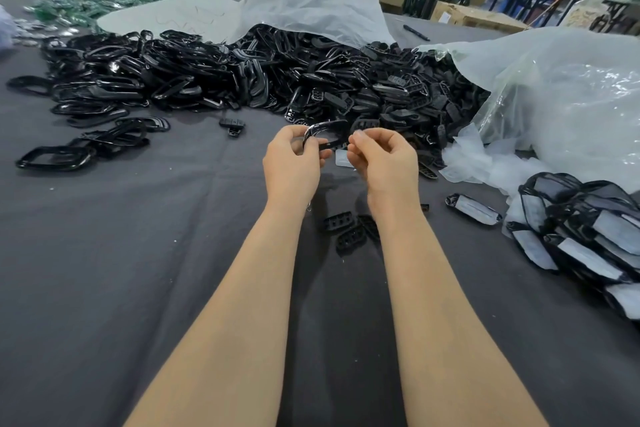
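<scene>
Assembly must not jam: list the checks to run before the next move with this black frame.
1. Left hand grips the black frame: ok.
2. Right hand pinches the frame's other end: cannot tell, its fingertips hide the contact.
3. An insert is ready in the right hand: cannot tell.
4. Spare inserts lie on the cloth between the forearms, likely in reach: ok.
5. Frame is held up in front of the pile, not tangled in it: ok.

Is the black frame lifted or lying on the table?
Lifted: the left hand grips the black frame above the grey table.
</scene>
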### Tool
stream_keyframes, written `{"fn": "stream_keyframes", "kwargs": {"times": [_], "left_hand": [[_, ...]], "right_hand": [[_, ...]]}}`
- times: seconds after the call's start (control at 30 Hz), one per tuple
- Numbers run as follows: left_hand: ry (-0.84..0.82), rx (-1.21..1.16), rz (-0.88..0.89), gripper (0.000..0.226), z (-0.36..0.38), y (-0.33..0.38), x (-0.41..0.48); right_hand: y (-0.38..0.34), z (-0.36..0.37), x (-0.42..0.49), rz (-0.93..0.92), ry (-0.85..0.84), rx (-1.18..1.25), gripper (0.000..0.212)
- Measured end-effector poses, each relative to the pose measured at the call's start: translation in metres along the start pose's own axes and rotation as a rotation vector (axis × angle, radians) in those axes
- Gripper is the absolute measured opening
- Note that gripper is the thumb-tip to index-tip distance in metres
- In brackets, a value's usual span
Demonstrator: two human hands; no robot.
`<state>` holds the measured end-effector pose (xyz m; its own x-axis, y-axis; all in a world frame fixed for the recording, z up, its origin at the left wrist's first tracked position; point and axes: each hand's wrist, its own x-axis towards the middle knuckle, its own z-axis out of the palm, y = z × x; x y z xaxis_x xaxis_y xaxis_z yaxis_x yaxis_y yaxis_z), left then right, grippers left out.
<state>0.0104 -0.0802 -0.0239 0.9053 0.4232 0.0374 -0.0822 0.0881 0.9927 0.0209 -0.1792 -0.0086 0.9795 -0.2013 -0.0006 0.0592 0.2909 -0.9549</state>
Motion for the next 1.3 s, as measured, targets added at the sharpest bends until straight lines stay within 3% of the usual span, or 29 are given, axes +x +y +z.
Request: {"fn": "stream_keyframes", "kwargs": {"times": [0.2,0.3,0.4,0.47,0.57,0.7,1.0,1.2,1.3], "left_hand": [[-0.015,-0.001,-0.002,0.017,0.001,-0.002,0.001],[0.025,-0.037,-0.017,0.016,0.000,-0.003,0.003],[0.114,-0.071,-0.017,0.017,-0.002,-0.003,0.005],[0.170,-0.111,-0.026,0.021,-0.003,-0.003,0.006],[0.237,-0.168,-0.042,0.022,-0.004,-0.002,0.007],[0.271,-0.217,-0.059,0.020,-0.003,-0.002,0.008],[0.244,-0.196,-0.066,0.017,-0.003,-0.002,0.006],[0.274,-0.218,-0.068,0.018,-0.002,-0.001,0.006],[0.281,-0.214,-0.068,0.018,-0.001,-0.001,0.006]], "right_hand": [[0.004,-0.001,-0.002,-0.072,-0.014,-0.295,0.020],[0.002,-0.009,0.003,-0.249,0.132,-0.621,0.014],[0.001,-0.019,0.006,-0.353,0.237,-0.891,0.024],[0.003,-0.021,0.006,-0.396,0.177,-1.015,0.029],[0.008,-0.012,0.005,-0.436,-0.061,-1.157,0.036],[0.017,-0.004,0.003,-0.335,-0.235,-1.412,0.036],[0.017,-0.003,0.002,-0.403,-0.054,-1.269,0.019],[0.021,-0.001,0.001,-0.362,-0.295,-1.359,0.032],[0.020,0.000,0.001,-0.407,-0.276,-1.329,0.024]]}}
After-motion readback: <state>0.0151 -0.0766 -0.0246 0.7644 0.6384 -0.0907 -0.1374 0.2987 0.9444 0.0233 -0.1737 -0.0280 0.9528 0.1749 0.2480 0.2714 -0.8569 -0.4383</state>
